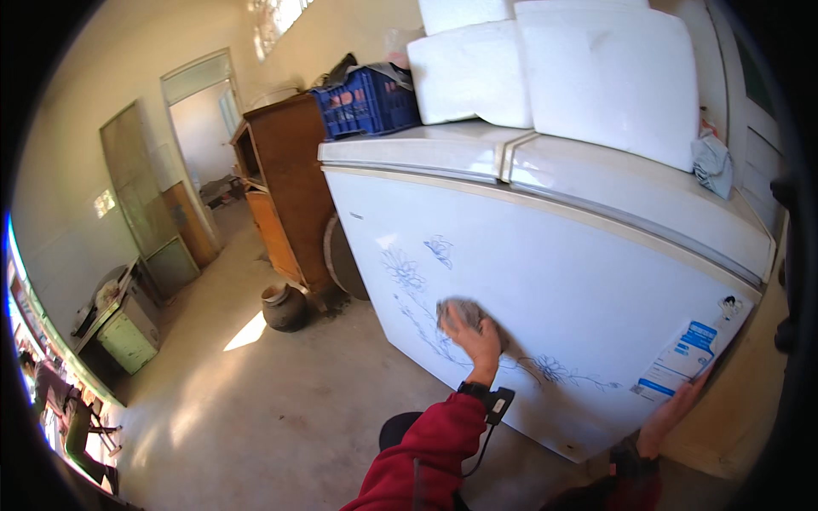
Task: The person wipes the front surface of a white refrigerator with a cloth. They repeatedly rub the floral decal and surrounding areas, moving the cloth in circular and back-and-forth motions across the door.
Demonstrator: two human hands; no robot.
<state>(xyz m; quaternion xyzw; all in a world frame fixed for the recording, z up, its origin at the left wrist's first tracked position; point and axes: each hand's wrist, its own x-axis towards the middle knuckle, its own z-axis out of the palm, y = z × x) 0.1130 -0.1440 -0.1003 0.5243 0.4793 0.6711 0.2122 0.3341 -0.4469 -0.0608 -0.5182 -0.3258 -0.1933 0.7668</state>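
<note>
In front of me stands a white chest freezer [575, 255] with blue line drawings of flowers and a butterfly on its front. My left hand [476, 338], in a red sleeve, presses a grey-brown cloth [470, 311] against the middle of that front. The cloth is bunched under the fingers. At the freezer's right front edge rests my right hand [674, 405], beside a blue-and-white label [680, 361] that bears writing. It appears to hold nothing, and its fingers are partly hidden. Both wrists carry dark bands; a small device with a cable sits at the left one.
White foam boxes [607, 83] and a blue plastic crate [367, 102] stand on the freezer lid. To its left are a brown wooden cabinet [287, 185] and a dark clay pot [284, 308] on the concrete floor [255, 409]. A person [70, 409] is at the far left.
</note>
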